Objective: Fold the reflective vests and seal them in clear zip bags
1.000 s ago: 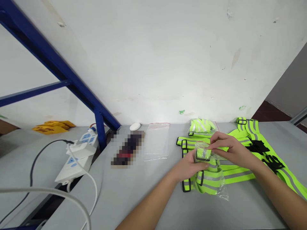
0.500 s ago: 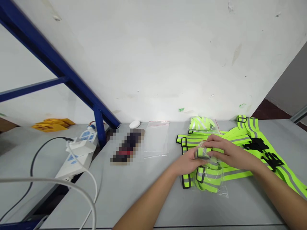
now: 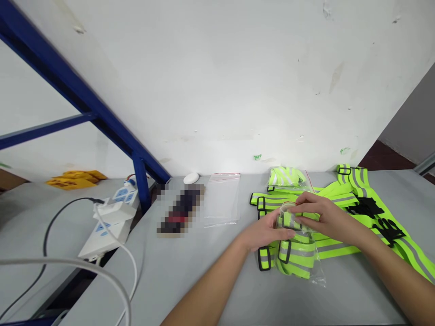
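Observation:
A folded neon-yellow reflective strap (image 3: 299, 258) with black buckles sits inside a clear plastic bag (image 3: 318, 271). My left hand (image 3: 265, 232) grips the bag's left side near its mouth, thumb laid across the front. On the right, my right hand (image 3: 321, 215) has its fingers closed at the top of the same bag, against the strap. Behind and under the hands lie several loose reflective straps (image 3: 340, 249) with black buckles. Another bagged strap (image 3: 288, 176) rests against the wall.
Flat clear bags (image 3: 222, 199) with red seal lines lie left of the straps. Beside them are a white round object (image 3: 191, 178) and a pixelated item (image 3: 180, 213). A power strip (image 3: 108, 226) with cables, a blue frame (image 3: 141, 181) and yellow packets (image 3: 76, 179) are at left.
The strap's upper end sits deeper in the bag, with the bag's mouth drawn up around it. My left thumb has shifted across the bag's front. The view has moved slightly.

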Tool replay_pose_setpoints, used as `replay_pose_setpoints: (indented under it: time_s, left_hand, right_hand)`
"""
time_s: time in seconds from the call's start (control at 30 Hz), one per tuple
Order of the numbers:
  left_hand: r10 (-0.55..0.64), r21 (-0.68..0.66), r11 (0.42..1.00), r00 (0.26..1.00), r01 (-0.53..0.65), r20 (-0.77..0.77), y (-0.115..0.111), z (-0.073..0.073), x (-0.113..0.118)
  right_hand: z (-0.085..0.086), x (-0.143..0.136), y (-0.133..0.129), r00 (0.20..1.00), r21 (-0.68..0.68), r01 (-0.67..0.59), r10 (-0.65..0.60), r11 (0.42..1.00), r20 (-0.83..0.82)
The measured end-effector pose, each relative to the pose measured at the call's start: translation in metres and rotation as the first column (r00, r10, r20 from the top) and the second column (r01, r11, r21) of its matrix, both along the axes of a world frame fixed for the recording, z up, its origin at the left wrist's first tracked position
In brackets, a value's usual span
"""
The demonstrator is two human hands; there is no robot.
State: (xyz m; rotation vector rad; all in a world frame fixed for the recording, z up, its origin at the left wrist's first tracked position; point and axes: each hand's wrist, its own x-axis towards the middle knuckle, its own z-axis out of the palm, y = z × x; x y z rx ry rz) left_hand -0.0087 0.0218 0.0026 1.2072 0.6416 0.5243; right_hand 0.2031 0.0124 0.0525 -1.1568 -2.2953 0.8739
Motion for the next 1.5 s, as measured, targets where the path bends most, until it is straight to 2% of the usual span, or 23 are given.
replay_pose_setpoints:
  time_s: [0.1, 0.23, 0.4, 0.5, 0.57, 0.77, 0.9, 1.0, 1.1, 1.23, 1.3, 1.37, 1.5]
  left_hand:
    - [0.034, 0.001, 0.999, 0.999, -0.034, -0.022, -0.002, 0.0, 0.002]
    - [0.208, 0.064, 0.977, 0.973, -0.202, -0.104, -0.004, 0.003, 0.012]
    - [0.36, 0.124, 0.929, 0.93, -0.35, -0.075, -0.004, 0.009, 0.02]
    - [0.447, 0.049, 0.895, 0.893, -0.444, -0.054, -0.004, 0.01, 0.021]
    - [0.461, -0.027, 0.887, 0.887, -0.462, -0.022, -0.004, 0.01, 0.021]
    - [0.514, -0.116, 0.854, 0.857, -0.508, 0.032, -0.007, 0.014, 0.022]
    - [0.563, -0.154, 0.82, 0.826, -0.551, 0.042, -0.01, 0.019, 0.025]
    - [0.56, -0.169, 0.819, 0.828, -0.548, 0.03, -0.009, 0.02, 0.025]
    - [0.511, -0.177, 0.847, 0.859, -0.502, 0.008, -0.008, 0.018, 0.02]
    - [0.334, -0.15, 0.932, 0.943, -0.33, -0.005, -0.008, 0.015, 0.01]
    - [0.242, -0.121, 0.962, 0.969, -0.245, -0.04, -0.008, 0.013, 0.007]
    - [0.2, -0.113, 0.972, 0.978, -0.205, -0.053, -0.007, 0.01, 0.005]
    - [0.259, -0.132, 0.954, 0.961, -0.27, -0.094, -0.005, 0.005, 0.007]
  right_hand:
    - [-0.002, 0.001, 0.001, 1.0, -0.003, 0.022, -0.022, 1.0, 0.005]
    - [-0.005, 0.002, 0.003, 1.0, -0.04, 0.02, -0.021, 0.999, -0.022]
    - [-0.007, -0.002, 0.006, 0.995, -0.085, 0.041, -0.048, 0.996, -0.085]
    - [-0.004, -0.004, 0.005, 0.983, -0.156, 0.076, -0.1, 0.985, -0.155]
    - [-0.003, -0.004, 0.004, 0.976, -0.188, 0.079, -0.115, 0.979, -0.187]
    - [-0.003, -0.002, 0.0, 0.987, -0.217, 0.004, -0.039, 0.976, -0.154]
    - [-0.003, -0.004, -0.003, 0.979, -0.236, -0.039, -0.01, 0.971, -0.204]
    - [-0.005, -0.009, -0.005, 0.965, -0.195, -0.001, -0.05, 0.981, -0.257]
    - [-0.011, -0.015, -0.004, 0.942, -0.134, 0.083, -0.122, 0.987, -0.314]
    - [-0.022, -0.016, 0.002, 0.894, -0.039, 0.239, -0.235, 0.97, -0.382]
    - [-0.026, -0.013, 0.005, 0.881, 0.023, 0.284, -0.252, 0.958, -0.401]
    - [-0.027, -0.009, 0.008, 0.892, 0.09, 0.285, -0.23, 0.954, -0.389]
    - [-0.022, -0.004, 0.008, 0.947, 0.156, 0.195, -0.144, 0.968, -0.287]
